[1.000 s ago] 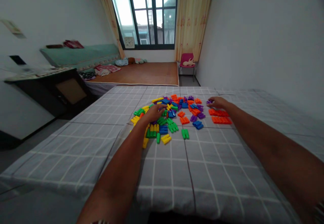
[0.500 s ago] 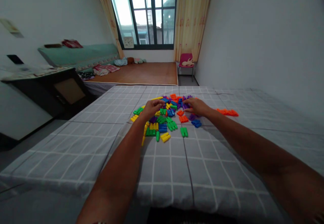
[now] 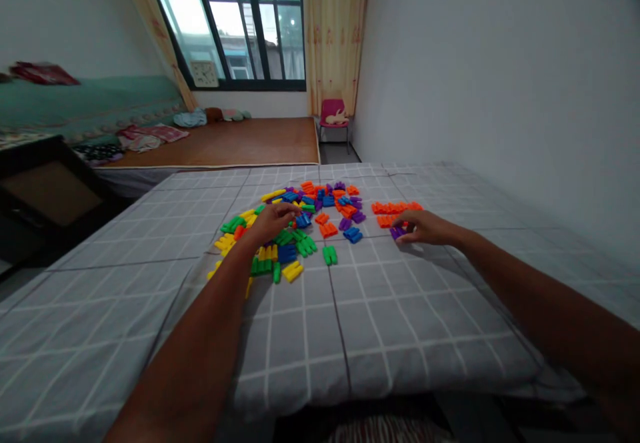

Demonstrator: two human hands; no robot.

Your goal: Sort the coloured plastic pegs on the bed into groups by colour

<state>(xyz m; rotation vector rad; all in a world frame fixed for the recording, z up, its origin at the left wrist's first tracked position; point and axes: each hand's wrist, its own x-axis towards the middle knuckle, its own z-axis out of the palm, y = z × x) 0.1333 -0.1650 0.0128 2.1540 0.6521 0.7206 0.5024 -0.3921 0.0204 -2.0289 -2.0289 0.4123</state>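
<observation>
Several plastic pieces in green, yellow, blue, orange and purple lie in a loose pile on the checked grey cloth (image 3: 370,316). My left hand (image 3: 275,221) is over the left part of the pile, fingers bent beside a blue piece (image 3: 303,221); what they may hold is too small to tell. On the right, my right hand (image 3: 416,227) grips a purple piece (image 3: 397,233) at the cloth, just in front of a row of orange pieces (image 3: 397,208). A green piece (image 3: 330,255) lies apart at the pile's near side.
Beyond the cloth is a low brown bed (image 3: 260,139) with clothes on its left side. A pink chair (image 3: 333,111) stands near the curtain. A dark cabinet (image 3: 50,183) is at the left, and a white wall (image 3: 490,83) runs along the right.
My right hand has moved right, from the pile to the orange row, and now has a purple piece. The view has turned right. My left hand remains over the pile.
</observation>
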